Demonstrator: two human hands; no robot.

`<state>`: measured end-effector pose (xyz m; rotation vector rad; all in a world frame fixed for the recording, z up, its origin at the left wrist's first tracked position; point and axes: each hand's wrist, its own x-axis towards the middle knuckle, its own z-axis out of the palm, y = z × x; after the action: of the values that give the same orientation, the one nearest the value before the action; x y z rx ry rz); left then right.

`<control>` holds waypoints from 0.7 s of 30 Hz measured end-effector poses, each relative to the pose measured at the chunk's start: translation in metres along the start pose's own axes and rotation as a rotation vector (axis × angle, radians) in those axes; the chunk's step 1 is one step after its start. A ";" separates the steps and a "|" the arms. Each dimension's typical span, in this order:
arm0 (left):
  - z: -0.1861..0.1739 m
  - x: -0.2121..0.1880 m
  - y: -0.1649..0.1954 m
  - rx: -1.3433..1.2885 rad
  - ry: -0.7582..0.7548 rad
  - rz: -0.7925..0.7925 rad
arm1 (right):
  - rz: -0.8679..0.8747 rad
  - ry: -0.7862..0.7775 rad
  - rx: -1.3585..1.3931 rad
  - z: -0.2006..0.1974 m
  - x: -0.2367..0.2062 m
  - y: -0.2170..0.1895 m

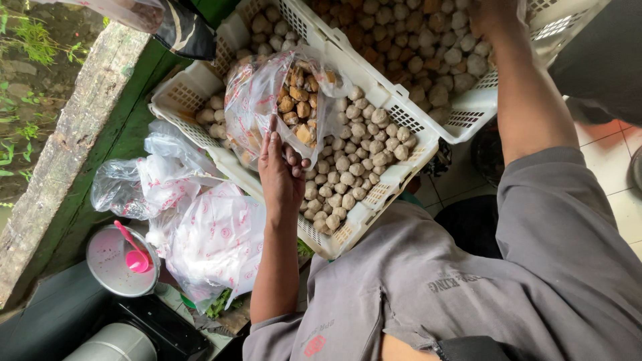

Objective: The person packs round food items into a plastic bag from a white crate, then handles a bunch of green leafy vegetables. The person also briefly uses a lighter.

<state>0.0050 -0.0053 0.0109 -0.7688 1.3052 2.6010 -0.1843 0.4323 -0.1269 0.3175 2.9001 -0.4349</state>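
Note:
My left hand [281,175] grips the lower edge of a clear printed plastic bag [257,100] that holds brown fried pieces. The bag lies over a white slotted basket [394,177] filled with pale grey-brown balls [354,160]. My right hand [495,17] reaches into a second white basket [468,113], which is heaped with similar balls [408,47]. That hand rests among the balls at the frame's top edge. Its fingers are cut off from view, so I cannot tell if it holds anything.
A pile of clear printed plastic bags [200,230] lies left of my left arm. Below it, a round metal pan [114,267] holds a pink scoop [134,254]. A concrete ledge [67,147] with weeds runs along the left. Tiled floor [615,167] shows at right.

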 end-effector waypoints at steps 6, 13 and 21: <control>-0.002 0.002 0.007 -0.031 -0.014 -0.003 | 0.114 -0.015 0.747 -0.019 0.000 0.001; -0.003 -0.004 0.010 -0.038 -0.037 -0.005 | -0.032 -0.453 1.812 -0.046 -0.045 -0.026; -0.014 -0.002 0.015 -0.042 -0.041 -0.024 | -0.481 -0.816 1.310 -0.033 -0.135 -0.224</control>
<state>0.0071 -0.0258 0.0155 -0.7285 1.2257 2.6190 -0.1136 0.2089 -0.0071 -0.3508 1.5128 -1.9227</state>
